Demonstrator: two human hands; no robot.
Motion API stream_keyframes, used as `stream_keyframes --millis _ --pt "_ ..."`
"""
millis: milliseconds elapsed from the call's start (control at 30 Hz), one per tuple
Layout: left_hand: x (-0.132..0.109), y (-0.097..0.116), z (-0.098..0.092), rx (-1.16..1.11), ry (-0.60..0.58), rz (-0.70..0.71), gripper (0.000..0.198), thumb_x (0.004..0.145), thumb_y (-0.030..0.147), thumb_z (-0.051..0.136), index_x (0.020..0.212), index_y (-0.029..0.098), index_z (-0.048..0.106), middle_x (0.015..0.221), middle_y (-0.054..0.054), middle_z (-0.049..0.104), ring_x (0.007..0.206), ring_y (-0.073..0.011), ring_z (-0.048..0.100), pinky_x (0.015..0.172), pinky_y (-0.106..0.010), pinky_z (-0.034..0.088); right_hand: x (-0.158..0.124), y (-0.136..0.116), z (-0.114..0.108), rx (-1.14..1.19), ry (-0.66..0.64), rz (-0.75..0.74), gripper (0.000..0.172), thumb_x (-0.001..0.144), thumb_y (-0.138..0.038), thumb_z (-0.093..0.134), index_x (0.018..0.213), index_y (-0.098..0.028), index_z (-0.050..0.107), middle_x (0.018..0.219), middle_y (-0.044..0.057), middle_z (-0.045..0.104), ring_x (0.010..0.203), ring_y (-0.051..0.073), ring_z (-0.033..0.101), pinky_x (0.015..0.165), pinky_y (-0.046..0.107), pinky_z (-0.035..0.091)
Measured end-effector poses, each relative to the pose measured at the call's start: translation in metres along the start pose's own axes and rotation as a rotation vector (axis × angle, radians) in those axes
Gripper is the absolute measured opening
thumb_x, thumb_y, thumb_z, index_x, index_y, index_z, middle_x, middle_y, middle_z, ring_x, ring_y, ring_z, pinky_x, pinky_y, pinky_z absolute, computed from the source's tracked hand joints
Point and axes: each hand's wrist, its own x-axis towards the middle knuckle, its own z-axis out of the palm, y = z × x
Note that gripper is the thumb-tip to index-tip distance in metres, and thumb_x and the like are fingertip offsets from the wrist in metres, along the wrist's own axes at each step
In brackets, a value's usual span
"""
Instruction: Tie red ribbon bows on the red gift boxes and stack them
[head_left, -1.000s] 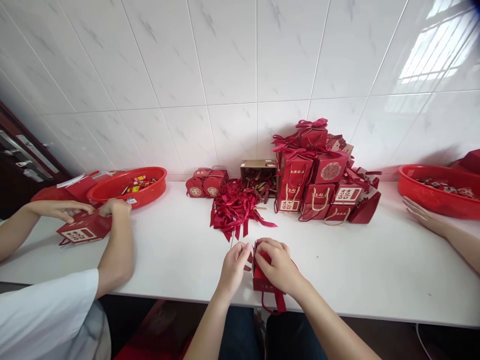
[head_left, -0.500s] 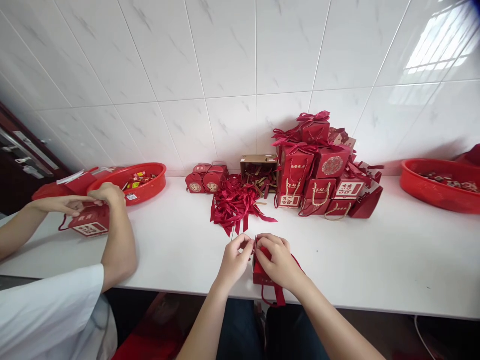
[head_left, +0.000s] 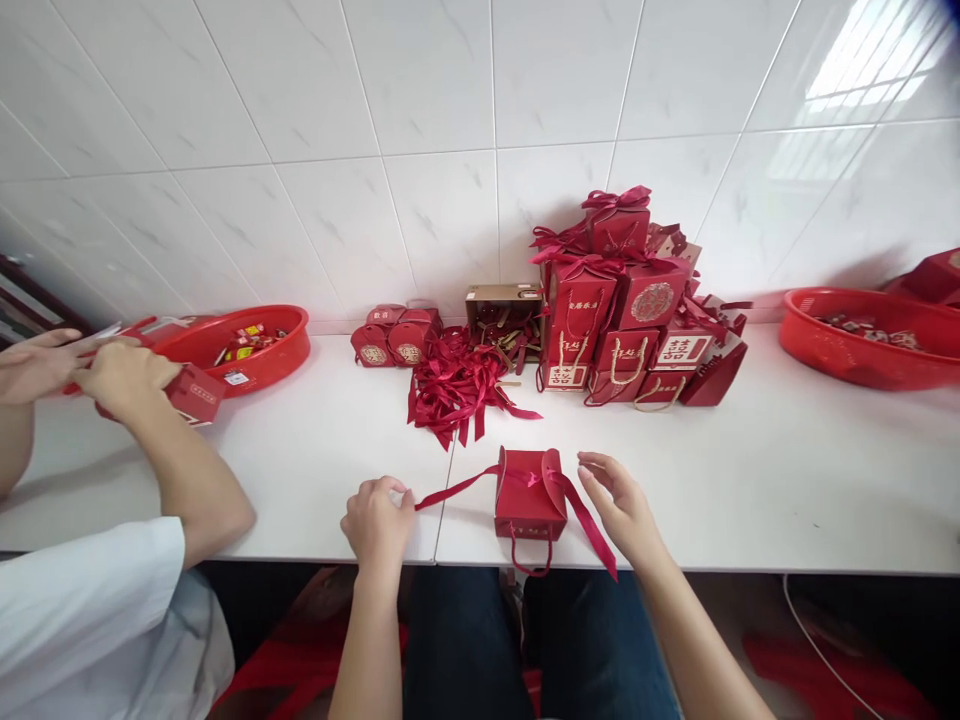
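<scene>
A red gift box (head_left: 529,510) with a cord handle stands near the table's front edge, its curved top flaps folded in. A dark red ribbon (head_left: 459,488) runs through its top. My left hand (head_left: 379,520), to the left of the box, pinches one ribbon end and draws it out nearly straight. To the right, my right hand (head_left: 613,497) is open, fingers apart, beside the other ribbon end, which hangs loose over the table edge. Nothing shows between the right fingers.
Behind the box lie a heap of ribbons (head_left: 457,385) and an open carton (head_left: 504,294). Stacked red gift boxes (head_left: 581,305) rise at the wall. Red basins (head_left: 862,365) stand right and left. A co-worker's hands (head_left: 131,385) hold a red box on the left.
My hands have parted from the box, the left pulling a ribbon end out leftward. The box top, open before, is now folded shut. The co-worker's box has been tilted and shifted.
</scene>
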Motion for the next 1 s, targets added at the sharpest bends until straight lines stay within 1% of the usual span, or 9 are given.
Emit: stream_keyframes --millis 133,200,300,367,433,533,700,833,1000 --pt "-0.012 0.026 0.024 -0.264 -0.204 0.131 0.018 0.078 0.040 0.059 0.082 0.023 0.058 0.097 -0.006 0.065 0.102 -0.0250 0.060 0.090 -0.036 0.045 -0.005 0.009 0.008 0.110 -0.125 0.126 0.044 0.080 -0.056 0.062 0.106 -0.020 0.059 0.115 0.012 0.063 0.103 0.025 0.062 0.086 0.037 0.049" --pt "-0.020 0.043 0.038 -0.391 -0.327 0.166 0.025 0.082 0.046 0.053 0.090 0.023 0.057 0.097 -0.005 0.065 0.096 -0.0208 0.062 0.085 -0.032 0.048 -0.005 0.008 0.012 0.185 -0.148 0.145 0.043 0.078 -0.056 0.065 0.100 -0.019 0.058 0.095 0.008 0.065 0.086 0.021 0.063 0.077 0.034 0.049" --pt "-0.028 0.060 0.050 -0.505 -0.482 0.187 0.029 0.081 0.048 0.056 0.091 0.021 0.056 0.091 -0.004 0.063 0.085 -0.0181 0.062 0.074 -0.028 0.050 -0.004 0.003 0.012 0.315 -0.232 0.212 0.038 0.078 -0.055 0.066 0.085 -0.019 0.053 0.063 -0.004 0.052 0.058 0.012 0.049 0.059 0.026 0.040" --pt "-0.030 0.065 0.052 -0.541 -0.571 0.195 0.028 0.080 0.047 0.059 0.087 0.020 0.056 0.081 -0.001 0.060 0.074 -0.0154 0.059 0.066 -0.026 0.048 -0.003 0.001 0.009 0.372 -0.297 0.264 0.037 0.080 -0.054 0.065 0.078 -0.020 0.049 0.056 -0.008 0.041 0.050 0.008 0.035 0.051 0.024 0.028" --pt "-0.029 0.067 0.050 -0.557 -0.646 0.199 0.026 0.080 0.046 0.059 0.081 0.020 0.055 0.069 0.002 0.054 0.063 -0.0125 0.053 0.059 -0.024 0.044 -0.001 -0.001 0.004 0.409 -0.323 0.294 0.037 0.081 -0.053 0.064 0.075 -0.019 0.048 0.055 -0.009 0.035 0.048 0.007 0.025 0.049 0.024 0.018" --pt "-0.025 0.067 0.042 -0.557 -0.731 0.211 0.025 0.080 0.043 0.061 0.074 0.019 0.055 0.063 0.004 0.048 0.058 -0.0105 0.046 0.056 -0.023 0.039 0.003 -0.001 -0.005 0.401 -0.303 0.292 0.036 0.082 -0.051 0.063 0.073 -0.019 0.049 0.057 -0.008 0.035 0.049 0.007 0.022 0.049 0.025 0.013" --pt "-0.013 0.066 0.021 -0.491 -0.820 0.290 0.028 0.075 0.037 0.069 0.095 0.020 0.059 0.065 0.006 0.045 0.062 -0.0111 0.044 0.060 -0.023 0.037 0.010 -0.007 -0.024 0.303 -0.228 0.256 0.036 0.081 -0.050 0.063 0.070 -0.018 0.052 0.058 -0.006 0.036 0.053 0.008 0.026 0.050 0.024 0.018" --pt "-0.004 0.069 0.008 -0.345 -0.910 0.335 0.024 0.077 0.040 0.067 0.085 0.018 0.061 0.068 0.004 0.047 0.062 -0.0112 0.043 0.059 -0.023 0.035 0.015 -0.013 -0.037 0.183 -0.219 0.245 0.040 0.081 -0.056 0.059 0.069 -0.018 0.056 0.059 -0.004 0.041 0.056 0.010 0.035 0.054 0.024 0.029" --pt "0.000 0.078 0.008 -0.304 -0.824 0.289 0.031 0.082 0.045 0.060 0.071 0.017 0.058 0.066 0.003 0.048 0.061 -0.0115 0.041 0.058 -0.025 0.032 0.022 -0.012 -0.036 0.084 -0.178 0.125 0.039 0.075 -0.056 0.066 0.072 -0.018 0.057 0.063 -0.002 0.050 0.059 0.012 0.041 0.055 0.026 0.032"
